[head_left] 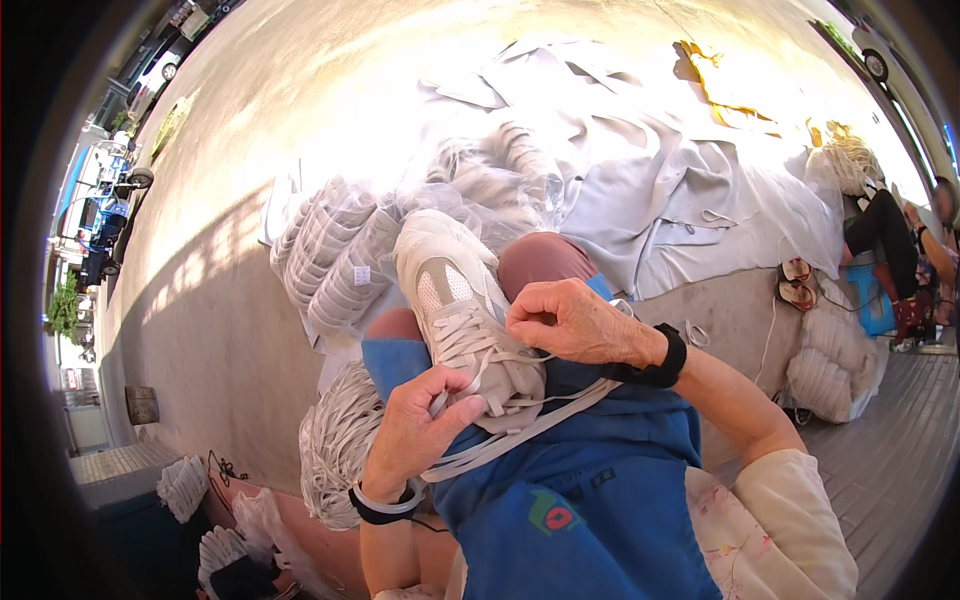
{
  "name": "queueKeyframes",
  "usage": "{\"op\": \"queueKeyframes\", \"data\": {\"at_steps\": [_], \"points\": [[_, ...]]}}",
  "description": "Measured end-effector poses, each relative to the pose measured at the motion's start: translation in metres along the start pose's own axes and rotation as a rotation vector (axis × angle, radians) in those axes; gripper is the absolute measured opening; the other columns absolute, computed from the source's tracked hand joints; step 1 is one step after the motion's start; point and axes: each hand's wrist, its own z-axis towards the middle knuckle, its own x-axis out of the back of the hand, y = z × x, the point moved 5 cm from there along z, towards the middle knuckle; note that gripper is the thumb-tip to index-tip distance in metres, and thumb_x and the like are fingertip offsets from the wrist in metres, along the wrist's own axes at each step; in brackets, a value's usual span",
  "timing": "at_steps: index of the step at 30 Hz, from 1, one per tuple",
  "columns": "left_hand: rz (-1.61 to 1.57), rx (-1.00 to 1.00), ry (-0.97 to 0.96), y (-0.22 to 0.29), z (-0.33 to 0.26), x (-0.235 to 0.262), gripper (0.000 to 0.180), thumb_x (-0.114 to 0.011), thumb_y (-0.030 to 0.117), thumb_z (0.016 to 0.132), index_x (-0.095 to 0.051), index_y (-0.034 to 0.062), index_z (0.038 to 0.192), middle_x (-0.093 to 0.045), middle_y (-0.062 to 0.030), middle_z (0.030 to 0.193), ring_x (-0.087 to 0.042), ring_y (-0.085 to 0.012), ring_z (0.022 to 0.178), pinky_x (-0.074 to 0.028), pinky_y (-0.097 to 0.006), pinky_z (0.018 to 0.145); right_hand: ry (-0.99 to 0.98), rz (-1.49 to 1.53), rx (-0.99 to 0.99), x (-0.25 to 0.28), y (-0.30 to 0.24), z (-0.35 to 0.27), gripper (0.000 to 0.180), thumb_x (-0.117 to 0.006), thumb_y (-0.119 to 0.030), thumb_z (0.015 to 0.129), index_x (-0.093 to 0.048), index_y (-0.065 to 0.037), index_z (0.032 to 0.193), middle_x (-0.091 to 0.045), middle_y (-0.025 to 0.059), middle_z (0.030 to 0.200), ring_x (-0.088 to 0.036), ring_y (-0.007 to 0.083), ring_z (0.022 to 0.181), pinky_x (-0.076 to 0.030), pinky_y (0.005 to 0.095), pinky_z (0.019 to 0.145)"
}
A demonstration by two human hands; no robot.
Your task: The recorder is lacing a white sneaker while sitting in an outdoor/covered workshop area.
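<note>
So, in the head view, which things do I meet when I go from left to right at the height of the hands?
Lace bundle → left hand → shoe → right hand → sandals → white sack.

One sneaker (462, 310), two hands: left (420, 425), right (575, 322); two black wristbands (668, 358).

Hard sunlight floods the scene from the far side, beyond the fingers (545, 310) of the right hand (580, 325). The pale cloth (640, 180) and concrete ground (330, 100) above the fingers are blown out to white-yellow glare, detail lost. Nearer than the fingers, the blue apron (590, 480) sits in softer shade. A broad shadow darkens the ground left of the fingers. Fisheye bending curves the rim, where a black vignette closes in; the centre stays sharp.
</note>
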Motion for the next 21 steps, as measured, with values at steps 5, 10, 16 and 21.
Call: {"op": "queueKeyframes", "data": {"at_steps": [5,10,16,21], "points": [[0.1,-0.086,0.203,0.005,0.002,-0.003,0.011,-0.067,-0.001,0.084,-0.065,0.0016,0.095,-0.062,0.0003,0.077,-0.047,-0.0032,0.061,-0.04,-0.022,0.053,-0.043,-0.15,0.163,-0.009,-0.008,-0.003,0.014,-0.06,-0.011,0.085,-0.069,-0.002,0.09,-0.062,0.0142,0.081,-0.062,0.0308,0.077,-0.048,0.0386,0.07],[0.528,-0.544,0.538,0.024,-0.001,-0.003,0.021,-0.068,-0.007,0.077,-0.066,0.0026,0.095,-0.067,-0.0115,0.083,-0.065,-0.0219,0.066,-0.051,-0.03,0.059,-0.105,-0.148,0.186,-0.018,-0.008,0.004,0.015,-0.06,-0.011,0.086,-0.07,-0.004,0.094,-0.062,0.0156,0.086,-0.061,0.0329,0.082,-0.048,0.0404,0.073],[0.504,-0.657,0.596,0.019,0.004,-0.003,0.017,-0.067,-0.006,0.08,-0.067,0.002,0.095,-0.066,-0.0088,0.083,-0.062,-0.0167,0.063,-0.046,-0.025,0.05,-0.206,-0.177,0.25,-0.025,-0.002,0.01,0.019,-0.066,-0.011,0.086,-0.07,-0.004,0.103,-0.059,0.0111,0.088,-0.059,0.0286,0.084,-0.047,0.0358,0.076],[0.454,-0.557,0.569,0.019,0.002,-0.002,0.02,-0.068,-0.007,0.077,-0.066,0.0021,0.095,-0.068,-0.0117,0.085,-0.067,-0.0248,0.07,-0.052,-0.031,0.061,-0.237,0.153,0.147,-0.031,0.004,0.014,0.016,-0.066,-0.014,0.088,-0.071,-0.003,0.098,-0.065,0.0113,0.092,-0.062,0.0228,0.085,-0.048,0.0319,0.077]]}}
